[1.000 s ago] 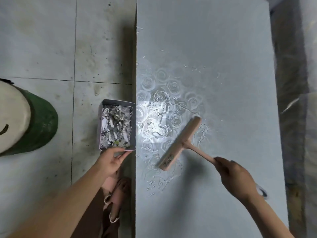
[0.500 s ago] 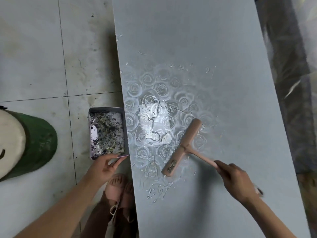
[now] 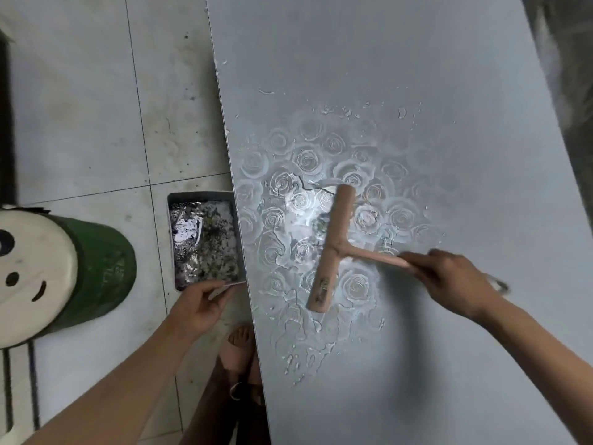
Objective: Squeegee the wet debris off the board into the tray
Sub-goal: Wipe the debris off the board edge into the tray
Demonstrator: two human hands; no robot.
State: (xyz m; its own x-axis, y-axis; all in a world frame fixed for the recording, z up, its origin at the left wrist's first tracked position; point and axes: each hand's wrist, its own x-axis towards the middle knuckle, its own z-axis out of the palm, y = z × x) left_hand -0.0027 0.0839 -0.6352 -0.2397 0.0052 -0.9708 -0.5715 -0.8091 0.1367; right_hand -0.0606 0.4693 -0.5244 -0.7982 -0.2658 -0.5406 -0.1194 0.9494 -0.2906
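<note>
Your grey board (image 3: 417, 75) fills the right side, and on it a wet patch (image 3: 308, 162) shines with rose-shaped rings and cracked film. The squeegee (image 3: 333, 248) has its blade down on that patch. Small white flecks (image 3: 333, 110) lie scattered at its far edge. Left of the board you've got pale floor tiles (image 3: 80, 107), speckled dark. On them stands a green stool (image 3: 99, 274) with a white smiley top, and your sandalled foot (image 3: 240, 342) just beside the board. The tray (image 3: 200, 194) sits tight against that edge; whether it rests on the tiles, can't tell
</note>
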